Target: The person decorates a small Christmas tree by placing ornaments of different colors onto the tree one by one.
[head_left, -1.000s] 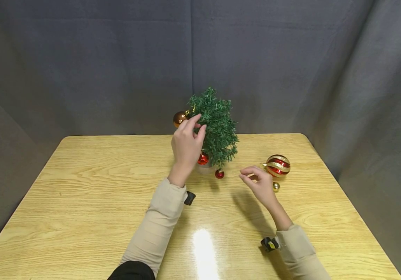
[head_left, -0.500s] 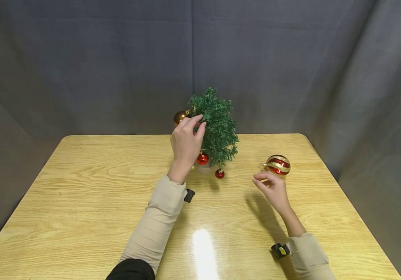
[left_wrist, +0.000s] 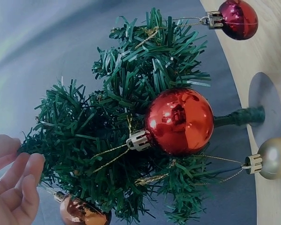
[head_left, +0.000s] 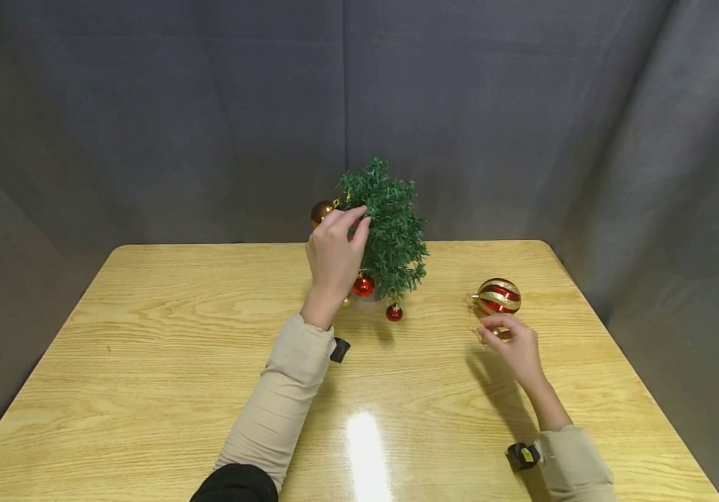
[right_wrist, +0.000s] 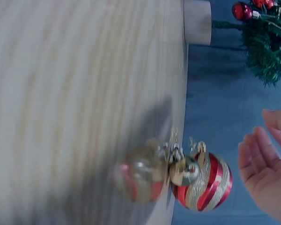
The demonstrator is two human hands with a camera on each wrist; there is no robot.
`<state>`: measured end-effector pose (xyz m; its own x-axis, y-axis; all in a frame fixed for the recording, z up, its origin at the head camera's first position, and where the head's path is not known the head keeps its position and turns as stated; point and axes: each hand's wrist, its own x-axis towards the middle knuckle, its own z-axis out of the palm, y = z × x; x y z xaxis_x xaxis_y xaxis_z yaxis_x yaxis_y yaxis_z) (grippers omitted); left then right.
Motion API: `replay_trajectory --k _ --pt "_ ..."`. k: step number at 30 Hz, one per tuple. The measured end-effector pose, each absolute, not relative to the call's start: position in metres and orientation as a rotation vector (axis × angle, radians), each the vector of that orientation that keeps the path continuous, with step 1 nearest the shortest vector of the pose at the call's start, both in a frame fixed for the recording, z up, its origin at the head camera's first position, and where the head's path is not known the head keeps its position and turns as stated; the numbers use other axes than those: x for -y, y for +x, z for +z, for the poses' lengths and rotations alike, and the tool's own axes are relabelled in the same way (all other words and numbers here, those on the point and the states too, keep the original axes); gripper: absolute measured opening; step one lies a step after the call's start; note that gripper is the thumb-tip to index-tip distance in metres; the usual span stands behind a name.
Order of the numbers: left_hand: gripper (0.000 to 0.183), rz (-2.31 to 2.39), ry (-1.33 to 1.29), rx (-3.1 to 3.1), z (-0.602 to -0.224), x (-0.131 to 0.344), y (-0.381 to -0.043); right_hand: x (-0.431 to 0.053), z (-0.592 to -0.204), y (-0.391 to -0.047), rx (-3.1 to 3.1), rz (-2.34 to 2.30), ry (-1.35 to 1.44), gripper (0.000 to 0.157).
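Observation:
A small artificial Christmas tree (head_left: 390,230) stands at the back of the table. From its branches hang a red bauble (left_wrist: 179,121), a smaller dark red bauble (left_wrist: 239,19), a pale gold bauble (left_wrist: 275,158) and a copper bauble (head_left: 321,212). My left hand (head_left: 334,254) is at the tree's left side, its bent fingertips right at the foliage with a small gap to the thumb. Above the table on the right, my right hand (head_left: 518,348) hovers with fingers loosely curved, holding nothing. Near it lie a small gold bauble (right_wrist: 185,171) and a larger red-and-gold striped bauble (head_left: 498,296).
The wooden table (head_left: 177,362) carries the tree's round base (right_wrist: 197,23) near its back edge. Grey curtains (head_left: 221,125) hang behind and beside it. A bright light reflection (head_left: 367,446) shows on the table front.
My right hand has moved right and toward the table's front, from beside the tree to over the small gold bauble. The left hand has stayed nearly still at the tree.

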<state>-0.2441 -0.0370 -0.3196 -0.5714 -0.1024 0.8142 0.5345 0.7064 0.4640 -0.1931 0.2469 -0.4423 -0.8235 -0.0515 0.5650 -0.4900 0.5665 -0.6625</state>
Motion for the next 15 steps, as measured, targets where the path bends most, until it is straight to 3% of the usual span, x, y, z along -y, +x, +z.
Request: replay_trajectory --k 15 --pt "0.017 -0.894 -0.338 2.018 -0.32 0.036 -0.243 -0.284 -0.448 -0.198 2.732 1.076 0.237 0.03"
